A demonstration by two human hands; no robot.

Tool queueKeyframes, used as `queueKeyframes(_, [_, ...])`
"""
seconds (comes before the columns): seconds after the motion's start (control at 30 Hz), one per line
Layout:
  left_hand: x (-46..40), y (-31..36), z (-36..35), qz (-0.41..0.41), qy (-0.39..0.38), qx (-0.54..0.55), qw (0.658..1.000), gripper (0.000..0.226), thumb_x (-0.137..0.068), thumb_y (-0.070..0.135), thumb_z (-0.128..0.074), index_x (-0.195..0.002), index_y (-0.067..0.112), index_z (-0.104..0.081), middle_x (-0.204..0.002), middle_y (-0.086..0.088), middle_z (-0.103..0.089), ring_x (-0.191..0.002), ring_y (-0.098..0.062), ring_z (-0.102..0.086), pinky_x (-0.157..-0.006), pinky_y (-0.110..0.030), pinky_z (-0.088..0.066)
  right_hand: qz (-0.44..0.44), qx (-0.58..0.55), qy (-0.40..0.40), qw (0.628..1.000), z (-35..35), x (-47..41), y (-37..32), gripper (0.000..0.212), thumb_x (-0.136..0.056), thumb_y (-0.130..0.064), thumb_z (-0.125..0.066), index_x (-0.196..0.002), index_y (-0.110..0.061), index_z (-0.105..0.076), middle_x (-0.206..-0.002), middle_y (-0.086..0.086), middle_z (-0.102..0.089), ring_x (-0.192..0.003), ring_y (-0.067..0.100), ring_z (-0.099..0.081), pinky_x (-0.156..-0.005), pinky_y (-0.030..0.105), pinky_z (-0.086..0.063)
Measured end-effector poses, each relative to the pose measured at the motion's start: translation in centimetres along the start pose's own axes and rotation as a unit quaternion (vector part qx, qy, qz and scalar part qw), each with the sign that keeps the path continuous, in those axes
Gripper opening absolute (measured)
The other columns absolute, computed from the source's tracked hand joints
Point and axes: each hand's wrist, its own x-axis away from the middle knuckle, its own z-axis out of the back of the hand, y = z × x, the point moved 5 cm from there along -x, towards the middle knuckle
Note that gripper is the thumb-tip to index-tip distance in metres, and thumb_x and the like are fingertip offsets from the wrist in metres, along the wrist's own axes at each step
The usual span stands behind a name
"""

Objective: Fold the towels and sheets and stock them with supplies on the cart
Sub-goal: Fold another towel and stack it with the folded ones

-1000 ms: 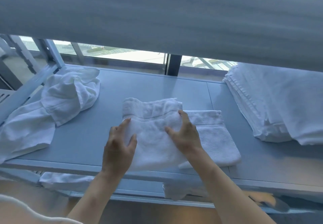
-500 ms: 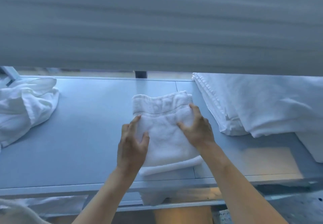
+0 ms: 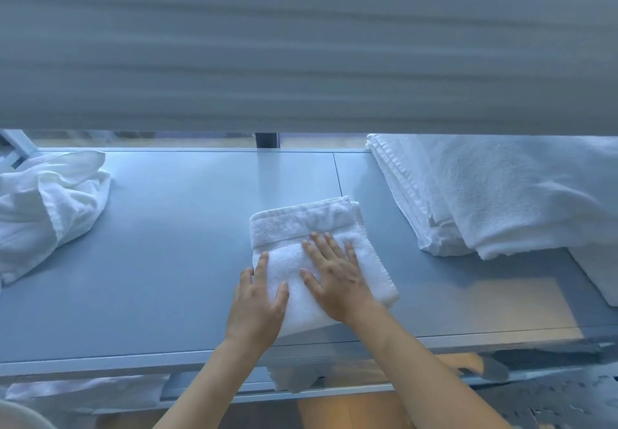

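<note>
Head view: a small folded towel (image 3: 311, 251) lies just right of centre on the grey cart shelf (image 3: 174, 254), its near edge reaching the shelf's front lip. Both hands lie flat on it with straight, spread fingers, gripping nothing: the left hand (image 3: 257, 305) on its lower left corner, the right hand (image 3: 334, 278) across its middle, the two close but not touching. At the right of the frame sits a stack of folded towels (image 3: 468, 201); at the left edge, a crumpled towel (image 3: 50, 208) waits unfolded. More white cloth shows on a lower shelf (image 3: 294, 378), too dim to tell whether it is folded.

The step appears to be pressing the fold flat. To do it well, sweep the palms outward from the middle toward the corners, keep the banded edge square, then slide the bundle toward the stack at right.
</note>
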Motion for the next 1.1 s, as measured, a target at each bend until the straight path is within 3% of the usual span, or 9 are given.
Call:
queueKeyframes(0.63, [-6.1, 10.0, -9.7, -0.064, -0.046, -0.006, 0.997, 0.074, -0.098, 0.052, -0.051, -0.162, 0.035, -0.018, -0.152, -0.001, -0.032, -0.137, -0.026, -0.043, -0.105, -0.041, -0.045, -0.088, 0.004, 0.025, 0.996, 3.6, -1.0, 14.1, 0.066, -0.100, -0.060, -0.027, -0.162, -0.036, -0.024, -0.171, -0.013, -0.012, -0.158, 0.010, -0.003, -0.128, 0.047, 0.002])
queueKeyframes(0.9, [-5.4, 8.8, -7.8, -0.055, -0.045, 0.028, 0.997, 0.070, -0.099, 0.054, -0.048, -0.160, 0.037, -0.020, -0.149, 0.004, -0.036, -0.129, -0.021, -0.051, -0.100, -0.040, -0.048, -0.084, 0.010, 0.025, 0.996, 4.1, -1.8, 12.6, 0.062, -0.103, -0.049, -0.041, -0.159, -0.027, -0.031, -0.171, -0.005, -0.018, -0.158, 0.017, -0.010, -0.126, 0.054, -0.003])
queueKeyframes(1.1, [-5.2, 5.7, -1.9, -0.067, 0.019, -0.005, 0.998, 0.062, -0.100, 0.053, -0.048, -0.156, 0.031, -0.034, -0.146, 0.009, -0.041, -0.119, -0.018, -0.057, -0.093, -0.039, -0.052, -0.024, -0.002, 0.039, 0.999, 3.5, -4.4, 5.7, 0.061, -0.101, -0.046, -0.045, -0.157, -0.024, -0.035, -0.169, -0.003, -0.022, -0.157, 0.021, -0.013, -0.125, 0.055, -0.010])
